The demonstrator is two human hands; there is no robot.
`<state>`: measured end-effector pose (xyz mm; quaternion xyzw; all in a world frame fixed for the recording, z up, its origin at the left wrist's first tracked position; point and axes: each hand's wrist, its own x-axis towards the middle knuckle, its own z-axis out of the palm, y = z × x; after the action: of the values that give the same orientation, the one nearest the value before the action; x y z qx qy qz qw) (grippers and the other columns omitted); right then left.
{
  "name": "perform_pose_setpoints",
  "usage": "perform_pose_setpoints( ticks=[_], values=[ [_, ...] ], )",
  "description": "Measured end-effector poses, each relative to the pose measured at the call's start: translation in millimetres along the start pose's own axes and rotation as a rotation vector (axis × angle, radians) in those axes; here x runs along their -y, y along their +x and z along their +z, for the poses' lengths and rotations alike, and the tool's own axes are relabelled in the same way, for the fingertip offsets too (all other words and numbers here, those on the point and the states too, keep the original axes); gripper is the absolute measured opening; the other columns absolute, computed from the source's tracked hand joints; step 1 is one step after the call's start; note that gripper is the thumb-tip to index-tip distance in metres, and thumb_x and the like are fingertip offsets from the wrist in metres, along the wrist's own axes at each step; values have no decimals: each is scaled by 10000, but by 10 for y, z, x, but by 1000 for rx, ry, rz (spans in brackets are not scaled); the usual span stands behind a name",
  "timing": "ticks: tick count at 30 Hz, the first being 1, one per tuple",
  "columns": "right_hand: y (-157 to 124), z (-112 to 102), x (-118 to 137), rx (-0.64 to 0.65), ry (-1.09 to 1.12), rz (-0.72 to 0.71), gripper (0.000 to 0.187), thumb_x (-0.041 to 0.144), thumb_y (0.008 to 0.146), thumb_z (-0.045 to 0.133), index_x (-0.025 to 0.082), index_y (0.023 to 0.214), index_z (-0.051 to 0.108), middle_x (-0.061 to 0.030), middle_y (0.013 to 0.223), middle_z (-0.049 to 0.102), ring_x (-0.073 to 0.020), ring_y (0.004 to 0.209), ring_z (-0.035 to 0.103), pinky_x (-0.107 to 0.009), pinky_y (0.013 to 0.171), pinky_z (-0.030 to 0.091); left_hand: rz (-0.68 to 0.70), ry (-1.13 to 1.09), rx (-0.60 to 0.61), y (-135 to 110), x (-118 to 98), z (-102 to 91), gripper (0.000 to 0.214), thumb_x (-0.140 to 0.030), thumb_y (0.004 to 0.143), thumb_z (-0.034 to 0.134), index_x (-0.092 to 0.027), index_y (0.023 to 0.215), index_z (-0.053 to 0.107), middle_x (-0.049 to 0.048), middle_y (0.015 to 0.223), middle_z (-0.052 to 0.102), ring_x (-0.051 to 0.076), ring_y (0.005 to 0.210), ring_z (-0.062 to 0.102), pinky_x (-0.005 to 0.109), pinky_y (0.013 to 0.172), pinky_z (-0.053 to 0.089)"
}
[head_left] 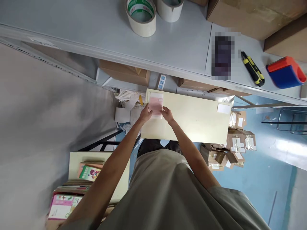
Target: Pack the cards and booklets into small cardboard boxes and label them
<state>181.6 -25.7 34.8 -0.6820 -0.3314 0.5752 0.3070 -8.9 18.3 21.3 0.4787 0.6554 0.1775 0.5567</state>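
A flat pink sheet or packet [155, 103] with white bands at its far and near ends lies at the left end of a cream tabletop [194, 118]. My left hand [145, 114] grips its left edge, the thumb lying over the near part. At the opposite edge my right hand [167, 114] pinches it between thumb and fingers. Both hands are closed on it, low over the board. Whether it is one sheet or a stack cannot be made out. A small white card [224, 108] rests near the right end of the tabletop.
On the grey shelf [96, 28] above stand tape rolls [144, 27], a yellow-black box cutter [253, 68], a red-blue tape dispenser [285, 72] and cardboard boxes [256, 17]. A power strip [161, 82] lies behind the tabletop. Books [90, 172] are stacked lower left; cartons [237, 140] stand right.
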Motion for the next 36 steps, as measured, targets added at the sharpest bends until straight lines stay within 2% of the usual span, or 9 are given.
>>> perform_pose_setpoints(
  ticks=[3, 8, 12, 18, 23, 27, 31, 36],
  values=[
    [-231, -97, 63, -72, 94, 120, 547, 505, 808, 942, 249, 1269, 798, -138, 1462, 796, -334, 1367, 740, -482, 1158, 604, 22, -57, -4, -268, 6, -45, 688, -358, 844, 783, -134, 1489, 699, 247, 1559, 710, 431, 1515, 657, 546, 1264, 530],
    [-832, -365, 118, 69, 120, 57, 406, 496, 821, 916, 253, 1133, 826, -112, 1227, 880, -277, 1111, 820, -475, 1087, 628, 110, -184, 2, -954, 69, -31, 453, -522, 870, 770, -192, 1178, 790, 205, 1333, 816, 385, 1325, 767, 527, 1210, 583],
    [-1262, -577, 112, 209, 73, -15, 357, 514, 851, 872, 265, 1101, 821, -94, 1181, 887, -237, 1029, 820, -432, 1019, 627, 147, -268, -67, -1563, 83, 150, 436, -584, 878, 746, -214, 1103, 789, 177, 1260, 843, 329, 1227, 794, 514, 1183, 596],
    [-1646, -741, 22, 448, -10, -95, 331, 563, 889, 824, 255, 1012, 808, -85, 1132, 873, -232, 1017, 824, -399, 986, 616, 113, -441, -285, -2518, 115, 551, 467, -620, 895, 768, -202, 1098, 807, 168, 1192, 856, 323, 1137, 818, 523, 1126, 619],
    [-1913, -761, -168, 665, -67, -94, 365, 592, 886, 840, 249, 1005, 802, -84, 1135, 879, -242, 1030, 818, -399, 998, 618, 42, -568, -463, -3303, 226, 909, 542, -719, 876, 831, -213, 1070, 820, 147, 1191, 870, 327, 1137, 822, 511, 1127, 621],
    [-2154, -723, -354, 799, -154, -63, 395, 624, 872, 849, 250, 988, 800, -87, 1122, 886, -256, 1025, 821, -396, 967, 624, 11, -656, -664, -3827, 350, 1103, 656, -854, 851, 825, -211, 981, 804, 163, 1191, 871, 331, 1125, 822, 518, 1125, 624],
    [-2415, -659, -468, 889, -257, -68, 388, 617, 868, 844, 251, 991, 801, -92, 1112, 883, -265, 1024, 832, -395, 944, 625, -28, -732, -821, -4254, 506, 1144, 749, -926, 798, 828, -201, 987, 814, 173, 1168, 873, 332, 1075, 824, 504, 1063, 643],
    [-2818, -477, -530, 959, -331, -114, 404, 616, 911, 821, 239, 1055, 810, -110, 1186, 873, -270, 1064, 833, -399, 991, 619, -26, -792, -919, -4711, 795, 1040, 775, -944, 759, 846, -198, 967, 825, 185, 1200, 871, 343, 1097, 816, 499, 1066, 635]
  ],
)
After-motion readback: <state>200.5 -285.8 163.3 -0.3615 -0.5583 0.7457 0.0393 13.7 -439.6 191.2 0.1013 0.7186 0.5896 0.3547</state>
